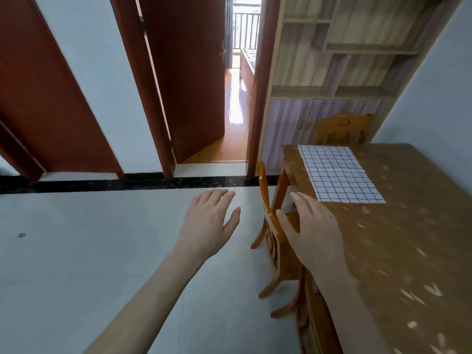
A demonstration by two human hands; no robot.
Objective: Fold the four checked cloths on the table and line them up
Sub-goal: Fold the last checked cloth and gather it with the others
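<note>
One white cloth with a dark checked grid (337,172) lies flat and spread out on the far left part of the brown wooden table (398,238). My right hand (311,228) hovers over the table's left edge, fingers straight and spread, just short of the cloth's near corner. My left hand (209,223) is stretched out over the grey floor to the left of the table, fingers straight, holding nothing. No other checked cloth shows in this view.
A wooden chair (273,241) is tucked against the table's left side, under my right hand. Another chair (342,129) stands at the far end. Behind are a shelf unit (344,60), an open red-brown door (189,80) and a doorway.
</note>
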